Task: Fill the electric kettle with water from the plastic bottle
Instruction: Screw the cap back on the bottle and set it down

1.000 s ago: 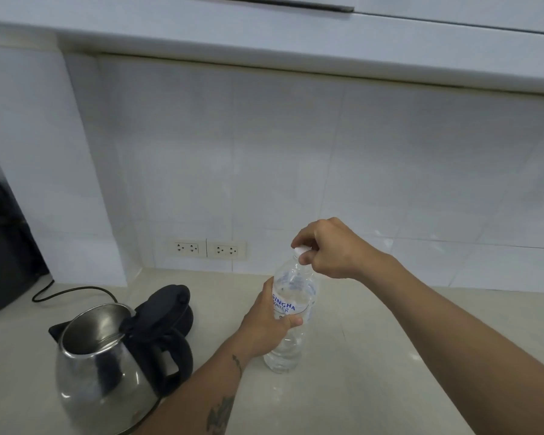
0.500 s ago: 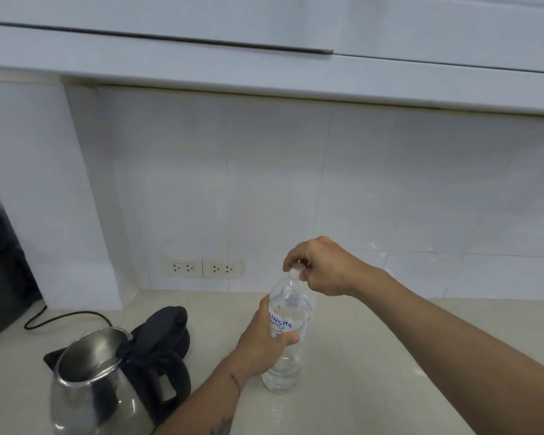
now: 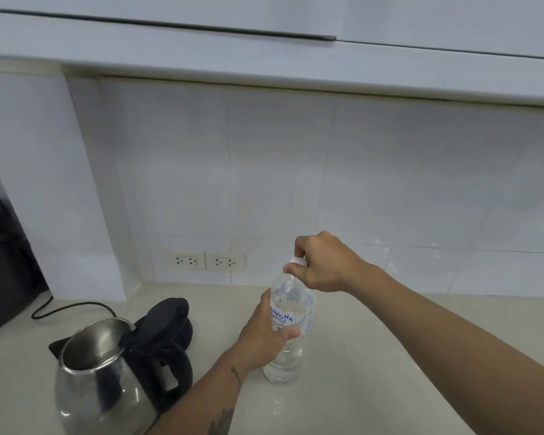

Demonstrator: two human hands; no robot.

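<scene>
A clear plastic water bottle (image 3: 288,356) with a blue-lettered label stands upright on the pale counter (image 3: 374,356). My left hand (image 3: 264,334) is wrapped around its middle. My right hand (image 3: 322,265) pinches the white cap (image 3: 298,261) at the top of the bottle. To the left, the steel electric kettle (image 3: 98,387) stands with its black lid (image 3: 167,321) flipped open and its black handle facing right. The inside of the kettle looks empty as far as I can see.
A black power cord (image 3: 63,309) runs from behind the kettle toward a dark appliance (image 3: 4,268) at the far left. Two wall sockets (image 3: 204,261) sit low on the tiled backsplash. White cabinets (image 3: 264,42) hang overhead.
The view has tilted upward, so the bottle and kettle sit lower in frame. My right hand's fingers have shifted around the cap; my left hand keeps its hold on the bottle.
</scene>
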